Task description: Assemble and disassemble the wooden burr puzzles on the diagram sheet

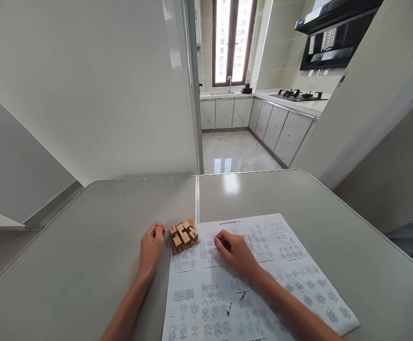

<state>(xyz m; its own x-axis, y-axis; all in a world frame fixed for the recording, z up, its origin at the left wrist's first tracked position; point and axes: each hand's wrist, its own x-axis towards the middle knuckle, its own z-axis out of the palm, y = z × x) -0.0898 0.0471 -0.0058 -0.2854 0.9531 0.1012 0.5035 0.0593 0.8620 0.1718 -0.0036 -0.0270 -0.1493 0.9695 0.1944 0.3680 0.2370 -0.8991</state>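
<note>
Past the doorway, the white kitchen cabinets have their doors closed, so whatever they contain is hidden. Nearer, a pale table spreads across the view, a seam running away from the person on its far half, its near edge cut off by the bottom of the picture. On it lies a large printed sheet, its titled edge facing away and its near end also cut off; rows of small figures cover it, the lettering too fine to read, and the right forearm hides part of them. The right hand is over the sheet with its fingers curled in, a narrow gap beside the thumb; the left hand is loosely fisted just beside the puzzle, apart from it. I cannot tell whether either palm conceals anything. Between the hands, over the sheet's far left corner, sits that puzzle: a squarish wooden base, turned slightly askew, bearing several wooden blocks. The long middle block points away and a little left, and the blocks mask most of the base's upper face.
</note>
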